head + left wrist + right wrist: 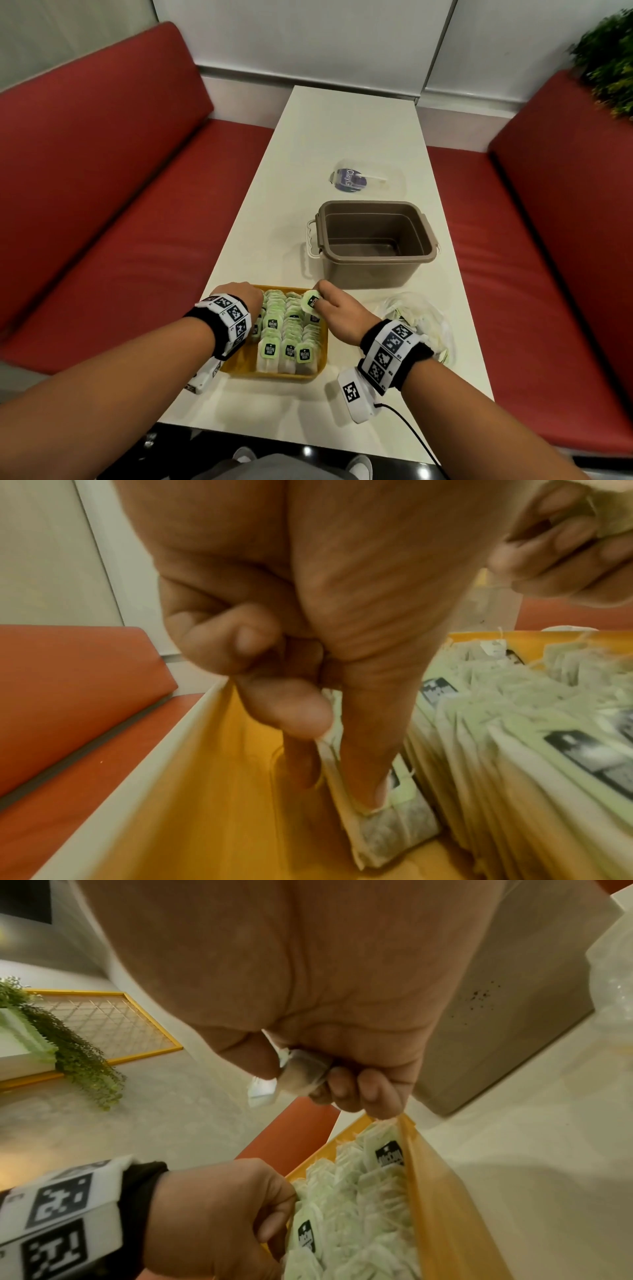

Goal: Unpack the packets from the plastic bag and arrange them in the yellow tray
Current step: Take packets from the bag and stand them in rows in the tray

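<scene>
The yellow tray (274, 374) sits at the table's near edge and holds several rows of upright green-tagged tea packets (289, 337). My left hand (251, 296) reaches into the tray's far left corner. In the left wrist view its thumb and forefinger pinch one packet (387, 829) standing against the left row. My right hand (320, 298) hovers over the tray's far right corner and pinches another packet (310, 301), which the right wrist view shows held between thumb and fingers (301, 1074). The crumpled clear plastic bag (418, 322) lies just right of the tray.
A brown plastic tub (373, 240) with white handles stands beyond the tray. A clear lid (366, 178) lies further back. Red bench seats (120, 222) flank the narrow white table (342, 130). A cable (411, 431) runs from my right wrist over the near edge.
</scene>
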Motion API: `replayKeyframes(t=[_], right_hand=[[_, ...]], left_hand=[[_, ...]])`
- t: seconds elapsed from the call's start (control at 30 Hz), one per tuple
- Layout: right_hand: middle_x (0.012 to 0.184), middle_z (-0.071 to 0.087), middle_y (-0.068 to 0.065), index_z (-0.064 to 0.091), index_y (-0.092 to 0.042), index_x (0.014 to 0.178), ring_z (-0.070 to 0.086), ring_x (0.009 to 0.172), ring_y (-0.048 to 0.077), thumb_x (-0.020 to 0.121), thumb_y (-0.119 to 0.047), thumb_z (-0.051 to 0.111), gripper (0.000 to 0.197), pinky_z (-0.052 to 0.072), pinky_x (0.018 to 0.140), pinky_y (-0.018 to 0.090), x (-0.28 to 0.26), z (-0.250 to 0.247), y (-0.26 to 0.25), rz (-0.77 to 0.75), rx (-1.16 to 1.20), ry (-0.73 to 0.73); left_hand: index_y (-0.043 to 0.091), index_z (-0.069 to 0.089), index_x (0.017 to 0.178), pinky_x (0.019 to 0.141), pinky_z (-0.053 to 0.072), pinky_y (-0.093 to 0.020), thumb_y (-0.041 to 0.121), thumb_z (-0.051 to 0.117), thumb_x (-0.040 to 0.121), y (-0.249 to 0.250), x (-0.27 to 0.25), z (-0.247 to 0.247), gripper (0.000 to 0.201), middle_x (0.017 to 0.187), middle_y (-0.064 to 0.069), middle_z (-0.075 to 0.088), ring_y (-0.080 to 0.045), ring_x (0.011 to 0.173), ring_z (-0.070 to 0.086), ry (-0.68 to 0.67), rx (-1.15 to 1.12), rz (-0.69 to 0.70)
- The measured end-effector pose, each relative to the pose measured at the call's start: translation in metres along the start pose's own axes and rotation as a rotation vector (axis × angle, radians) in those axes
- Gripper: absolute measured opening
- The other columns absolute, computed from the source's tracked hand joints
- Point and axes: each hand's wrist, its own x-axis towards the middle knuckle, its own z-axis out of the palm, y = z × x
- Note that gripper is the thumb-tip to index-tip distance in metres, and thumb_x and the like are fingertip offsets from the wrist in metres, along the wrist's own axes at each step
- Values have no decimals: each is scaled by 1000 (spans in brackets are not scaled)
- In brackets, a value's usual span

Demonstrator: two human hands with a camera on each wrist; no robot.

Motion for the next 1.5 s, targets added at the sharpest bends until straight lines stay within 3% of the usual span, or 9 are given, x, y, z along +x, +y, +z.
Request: replayKeyframes(t=[0.1, 0.33, 0.53, 0.7, 0.8, 1.0, 1.2, 1.37, 1.5], right_hand=[[95, 62, 11, 51, -13, 98, 59, 90, 27, 98, -17, 50, 4, 49, 83, 43, 2, 1, 2, -20, -32, 15], [76, 57, -6, 59, -16, 96, 53, 66, 8, 91, -18, 67, 9, 44, 60, 18, 2, -3, 4, -63, -69, 63], [82, 65, 3, 62, -15, 91, 59, 71, 17, 84, -21, 76, 17, 53, 70, 34, 7, -4, 5, -58, -88, 84], [90, 69, 10, 60, -21, 96, 65, 81, 27, 77, -12, 79, 28, 57, 77, 45, 10, -1, 0, -88, -46, 103], [88, 68, 10, 57, -23, 104, 65, 80, 28, 74, -11, 79, 39, 58, 75, 44, 12, 1, -6, -128, 14, 103], [78, 64, -5, 52, -23, 109, 57, 65, 8, 73, -10, 82, 49, 52, 67, 25, 14, 1, -8, -133, -30, 113], [91, 63, 3, 50, -20, 119, 60, 85, 20, 83, -24, 74, 43, 49, 72, 32, 20, -5, 6, 25, -262, 133], [120, 62, 13, 35, -12, 139, 61, 108, 31, 88, -24, 67, 61, 52, 85, 35, 16, -5, 11, 168, -433, 14], [107, 66, 15, 33, -15, 137, 70, 84, 32, 87, -10, 57, 56, 61, 69, 45, 15, 1, 14, 228, -371, -59]], left_hand=[[18, 57, 73, 61, 46, -28, 17, 74, 76, 1, 4, -4, 17, 66, 1, 54, -22, 64, 58, -16, -41, -18], [18, 63, 73, 60, 53, -27, 21, 77, 67, -7, 20, 3, 16, 67, 1, 62, -19, 61, 63, -56, -44, -32], [19, 61, 94, 66, 49, -30, 35, 66, 83, -9, -6, -31, 20, 88, -2, 64, -24, 81, 64, 110, -186, -8], [32, 58, 102, 78, 48, -28, 41, 76, 76, -8, -36, -64, 33, 94, 14, 64, -8, 88, 60, 218, -539, 314], [32, 64, 102, 78, 49, -31, 43, 70, 83, 2, -40, -67, 22, 96, 11, 67, -12, 88, 61, 278, -479, 342], [25, 67, 105, 74, 42, -25, 35, 64, 91, -2, -41, -61, 17, 98, 6, 69, -15, 90, 61, 347, -490, 246], [22, 72, 104, 79, 50, -27, 15, 63, 87, -20, -31, -36, 20, 103, 0, 71, -19, 97, 65, 65, -279, 35], [19, 70, 100, 73, 52, -28, 21, 69, 85, -11, -12, 0, 16, 102, -3, 70, -21, 93, 67, -132, -172, -41], [17, 60, 73, 63, 49, -28, 21, 67, 80, -5, 1, 3, 12, 75, -2, 62, -22, 72, 63, -121, -206, -112]])
